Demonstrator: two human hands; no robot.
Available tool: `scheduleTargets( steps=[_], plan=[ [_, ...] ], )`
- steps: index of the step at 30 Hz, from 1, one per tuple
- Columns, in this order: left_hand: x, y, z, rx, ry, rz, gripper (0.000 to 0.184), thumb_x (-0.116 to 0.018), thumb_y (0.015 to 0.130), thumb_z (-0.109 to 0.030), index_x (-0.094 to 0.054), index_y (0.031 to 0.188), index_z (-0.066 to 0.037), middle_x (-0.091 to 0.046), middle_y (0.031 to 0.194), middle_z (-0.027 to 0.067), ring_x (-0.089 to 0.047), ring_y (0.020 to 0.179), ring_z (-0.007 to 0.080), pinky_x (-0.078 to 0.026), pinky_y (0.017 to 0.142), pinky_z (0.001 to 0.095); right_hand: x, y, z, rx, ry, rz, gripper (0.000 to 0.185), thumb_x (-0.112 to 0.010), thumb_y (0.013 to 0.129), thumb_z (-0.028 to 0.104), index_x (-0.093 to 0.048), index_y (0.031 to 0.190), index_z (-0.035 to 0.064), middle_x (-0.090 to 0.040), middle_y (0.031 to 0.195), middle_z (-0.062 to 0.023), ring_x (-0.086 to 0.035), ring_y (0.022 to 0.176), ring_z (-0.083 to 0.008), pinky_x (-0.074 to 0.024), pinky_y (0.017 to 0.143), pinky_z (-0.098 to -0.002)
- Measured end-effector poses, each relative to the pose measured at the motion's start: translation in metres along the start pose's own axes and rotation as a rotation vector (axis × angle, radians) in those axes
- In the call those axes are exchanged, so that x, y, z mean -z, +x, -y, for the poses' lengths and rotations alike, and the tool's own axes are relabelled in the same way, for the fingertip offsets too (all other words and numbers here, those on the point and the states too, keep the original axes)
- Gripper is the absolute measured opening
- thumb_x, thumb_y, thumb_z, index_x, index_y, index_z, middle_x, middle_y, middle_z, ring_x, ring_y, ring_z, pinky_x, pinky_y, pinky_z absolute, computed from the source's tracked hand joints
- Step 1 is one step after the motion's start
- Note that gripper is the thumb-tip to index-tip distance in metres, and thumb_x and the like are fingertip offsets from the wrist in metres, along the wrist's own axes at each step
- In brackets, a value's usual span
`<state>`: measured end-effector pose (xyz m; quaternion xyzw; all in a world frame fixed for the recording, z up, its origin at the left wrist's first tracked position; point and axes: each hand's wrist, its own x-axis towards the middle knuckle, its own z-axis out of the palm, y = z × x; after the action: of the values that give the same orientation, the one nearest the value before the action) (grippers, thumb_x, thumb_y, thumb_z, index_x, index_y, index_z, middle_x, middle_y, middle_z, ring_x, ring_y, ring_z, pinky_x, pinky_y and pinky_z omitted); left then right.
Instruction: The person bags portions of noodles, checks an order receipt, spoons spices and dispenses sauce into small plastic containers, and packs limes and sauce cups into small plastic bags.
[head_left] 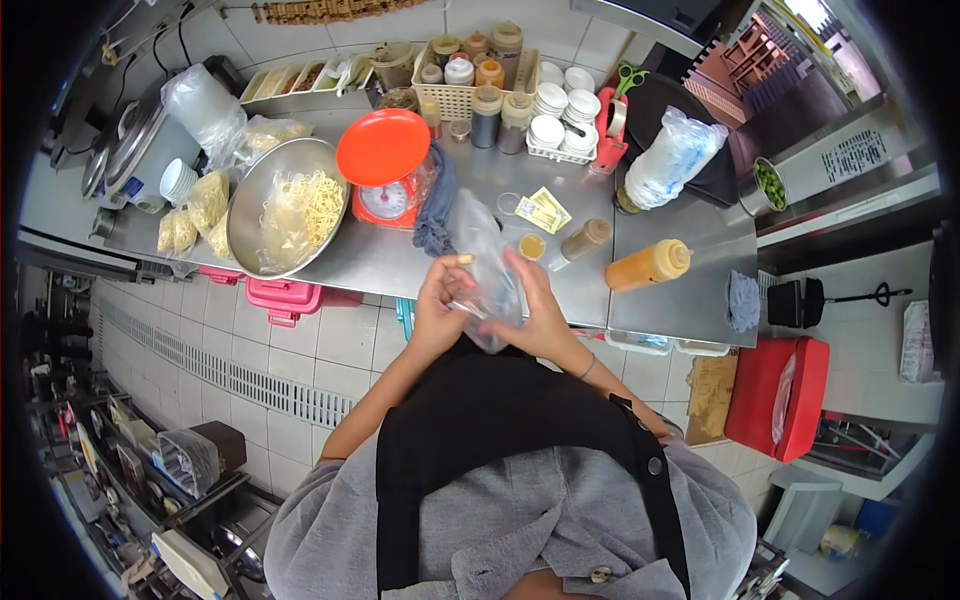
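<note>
The grip of left hand (441, 304) and right hand (540, 312) clamps a clear bag (484, 244), partly hiding it.

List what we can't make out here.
- Bag, head view: creases and glare obscure whether anything's inside.
- Dial, head view: reading too small.
- Packets, head view: print too small.
- Pink box, head view: inside hidden by its lid.
- Notice, head view: text too small and slanted.
</note>
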<state>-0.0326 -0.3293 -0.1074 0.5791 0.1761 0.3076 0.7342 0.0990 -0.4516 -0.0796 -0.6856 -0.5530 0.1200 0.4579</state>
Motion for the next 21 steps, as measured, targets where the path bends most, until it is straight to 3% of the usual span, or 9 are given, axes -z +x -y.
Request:
scheduleTargets(
  steps=[2,3,5,7,10,12,14,15,21],
  plan=[
    [0.007,0.004,0.000,-0.004,-0.002,0.176,0.066,-0.063,0.070,0.012,-0.037,0.128,-0.006,-0.051,0.097,0.0042,-0.055,0.092,0.0130,-0.048,0.080,0.0277,-0.020,-0.004,-0.028,0.106,0.019,-0.007,0.062,-0.078,0.063,0.025,-0.053,0.116,0.0029,-0.055,0.103,-0.0193,-0.053,0.098,-0.0358,-0.0454,0.084,-0.0395],
    [0.012,0.008,0.001,-0.012,-0.004,0.169,0.066,-0.063,0.070,0.012,-0.037,0.128,-0.006,-0.051,0.097,0.0042,-0.055,0.092,0.0130,-0.048,0.080,0.0277,-0.018,-0.007,-0.032,0.114,0.017,-0.001,0.062,-0.078,0.063,0.025,-0.053,0.116,0.0029,-0.055,0.103,-0.0193,-0.053,0.098,-0.0358,-0.0454,0.084,-0.0395],
    [0.022,0.020,0.001,0.025,0.011,0.238,0.070,-0.068,0.068,0.009,-0.037,0.129,-0.006,-0.052,0.100,0.0052,-0.054,0.096,0.0134,-0.048,0.082,0.0287,-0.005,-0.014,-0.028,-0.130,-0.108,-0.058,0.033,-0.071,0.070,0.022,-0.061,0.095,0.0027,-0.057,0.082,-0.0165,-0.056,0.082,-0.0361,-0.0467,0.072,-0.0410],
    [0.036,0.037,0.033,0.043,0.061,0.158,0.070,-0.073,0.067,0.004,-0.039,0.128,-0.006,-0.053,0.103,0.0055,-0.054,0.098,0.0138,-0.047,0.082,0.0292,0.013,-0.019,-0.033,-0.153,-0.168,0.072,0.031,-0.070,0.073,0.026,-0.061,0.091,0.0027,-0.056,0.079,-0.0157,-0.055,0.077,-0.0344,-0.0453,0.068,-0.0415],
    [0.045,0.065,0.080,0.100,0.488,-0.076,0.072,-0.078,0.064,-0.003,-0.043,0.126,-0.006,-0.054,0.104,0.0078,-0.054,0.099,0.0178,-0.047,0.083,0.0317,0.023,-0.035,-0.038,-0.158,-0.246,0.310,0.033,-0.067,0.077,0.034,-0.061,0.083,0.0023,-0.054,0.074,-0.0143,-0.054,0.071,-0.0323,-0.0436,0.063,-0.0413],
    [0.039,0.086,0.101,-0.241,0.838,-0.076,0.076,-0.082,0.057,-0.011,-0.045,0.123,-0.007,-0.055,0.107,0.0126,-0.056,0.099,0.0257,-0.047,0.084,0.0362,0.017,-0.049,-0.049,-0.135,-0.269,0.416,0.036,-0.065,0.080,0.038,-0.061,0.079,0.0019,-0.054,0.072,-0.0139,-0.054,0.070,-0.0319,-0.0433,0.063,-0.0406],
    [0.024,0.102,0.103,-0.208,0.901,-0.048,0.075,-0.081,0.057,-0.011,-0.045,0.123,-0.007,-0.054,0.109,0.0143,-0.054,0.102,0.0303,-0.045,0.087,0.0387,0.004,-0.064,-0.061,-0.260,0.095,0.481,0.038,-0.067,0.080,0.038,-0.060,0.071,0.0011,-0.055,0.072,-0.0125,-0.055,0.071,-0.0294,-0.0435,0.063,-0.0388],
    [0.018,0.109,0.102,-0.174,0.969,-0.022,0.073,-0.080,0.058,-0.011,-0.045,0.122,-0.008,-0.054,0.112,0.0160,-0.051,0.105,0.0349,-0.044,0.089,0.0411,-0.002,-0.070,-0.061,-0.264,0.089,0.475,0.038,-0.067,0.080,0.038,-0.060,0.071,0.0011,-0.055,0.072,-0.0125,-0.055,0.071,-0.0294,-0.0435,0.063,-0.0388],
    [0.009,0.138,0.117,0.025,0.950,0.054,0.064,-0.075,0.061,-0.008,-0.046,0.118,-0.007,-0.059,0.104,0.0148,-0.054,0.101,0.0345,-0.044,0.088,0.0430,-0.013,-0.082,-0.055,-0.247,0.382,-0.038,0.023,-0.067,0.075,0.004,-0.050,0.059,0.0011,-0.055,0.077,-0.0077,-0.055,0.074,-0.0184,-0.0426,0.067,-0.0284]
  ],
)
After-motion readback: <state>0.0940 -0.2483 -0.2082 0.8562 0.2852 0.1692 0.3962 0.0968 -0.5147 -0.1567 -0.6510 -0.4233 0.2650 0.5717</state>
